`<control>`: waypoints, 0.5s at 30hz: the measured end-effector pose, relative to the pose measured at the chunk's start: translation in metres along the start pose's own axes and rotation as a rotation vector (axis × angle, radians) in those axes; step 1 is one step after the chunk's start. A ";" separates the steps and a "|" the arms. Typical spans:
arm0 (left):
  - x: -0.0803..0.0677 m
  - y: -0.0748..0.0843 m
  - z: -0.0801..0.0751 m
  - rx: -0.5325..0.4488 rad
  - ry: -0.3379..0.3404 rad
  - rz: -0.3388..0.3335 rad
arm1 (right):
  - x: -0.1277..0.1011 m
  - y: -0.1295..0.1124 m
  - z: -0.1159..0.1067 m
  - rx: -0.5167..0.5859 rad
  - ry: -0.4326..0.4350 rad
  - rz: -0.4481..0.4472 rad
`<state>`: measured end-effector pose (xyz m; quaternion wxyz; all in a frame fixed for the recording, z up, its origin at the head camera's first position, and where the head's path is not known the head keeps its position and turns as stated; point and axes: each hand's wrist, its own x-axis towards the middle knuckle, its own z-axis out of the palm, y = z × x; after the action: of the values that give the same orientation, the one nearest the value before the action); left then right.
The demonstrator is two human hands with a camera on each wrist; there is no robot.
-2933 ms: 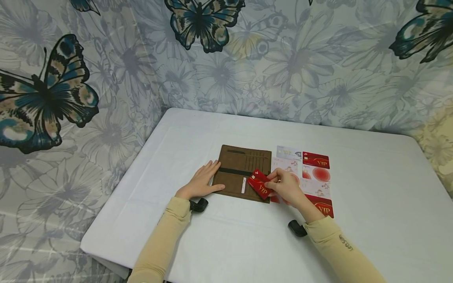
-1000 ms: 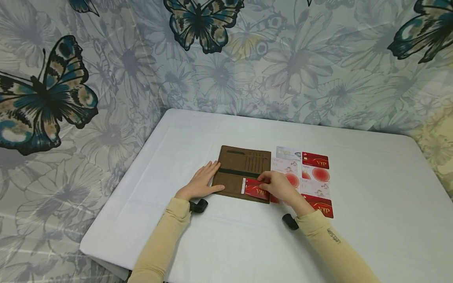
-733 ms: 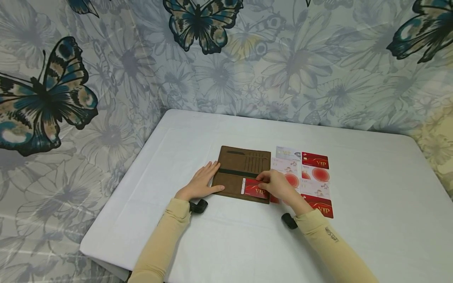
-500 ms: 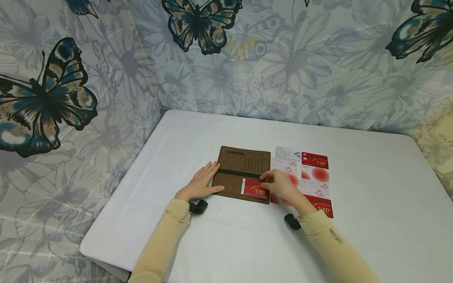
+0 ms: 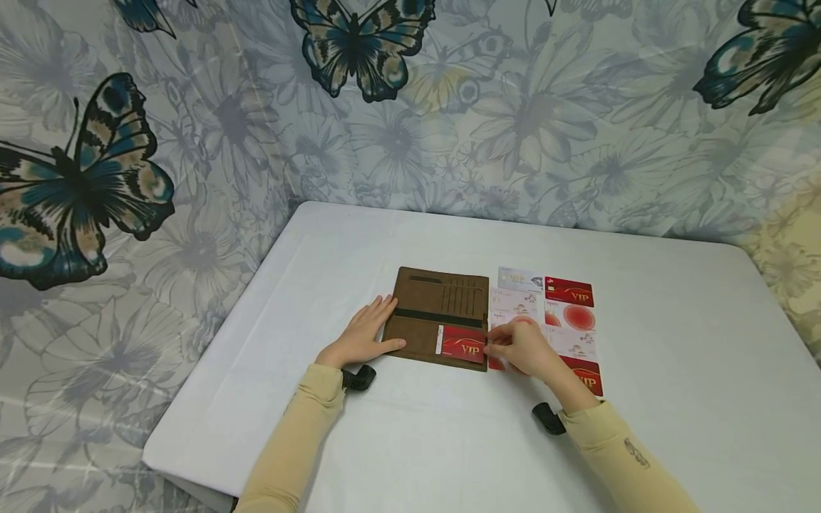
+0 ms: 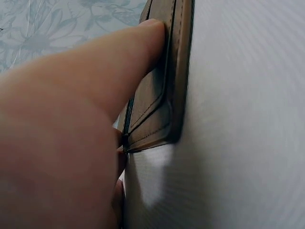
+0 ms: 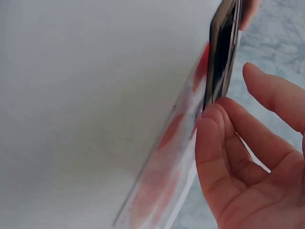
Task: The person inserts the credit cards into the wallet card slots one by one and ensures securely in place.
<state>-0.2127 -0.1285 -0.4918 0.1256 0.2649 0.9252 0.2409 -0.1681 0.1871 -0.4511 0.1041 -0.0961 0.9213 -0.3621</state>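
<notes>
A brown wallet (image 5: 410, 349) lies opened flat on the white table. In its near half, a red VIP card (image 5: 463, 343) lies level, with a narrow white strip along its left end. My left hand (image 5: 362, 336) rests spread at the wallet's left edge. The left wrist view shows its thumb (image 6: 138, 45) on the leather. My right hand (image 5: 524, 349) is at the wallet's right edge. In the right wrist view, the fingertips (image 7: 209, 126) touch that edge, with the thumb (image 7: 271, 90) apart from them.
Right of the wallet lie several cards in two columns, among them a red VIP card (image 5: 569, 292), a white card with red circles (image 5: 579, 317) and a silvery card (image 5: 519, 278). My right hand partly covers the left column. A butterfly-patterned cloth (image 5: 398, 157) hangs behind the table.
The red card, tilted in my right hand at first, now lies level in the wallet's near half. My right hand has drawn back rightward to the wallet's edge. The left hand stays in place.
</notes>
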 end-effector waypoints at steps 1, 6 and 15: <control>0.000 0.000 0.000 0.003 -0.003 -0.003 | -0.001 0.000 0.001 0.000 -0.003 0.003; -0.001 0.003 -0.002 -0.005 0.010 0.005 | -0.005 0.001 0.004 0.024 -0.020 0.031; -0.001 0.003 -0.001 -0.004 0.011 0.007 | -0.005 0.003 0.006 0.055 -0.013 0.016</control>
<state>-0.2109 -0.1276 -0.4896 0.1201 0.2665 0.9245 0.2448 -0.1624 0.1865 -0.4574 0.1155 -0.0884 0.9111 -0.3858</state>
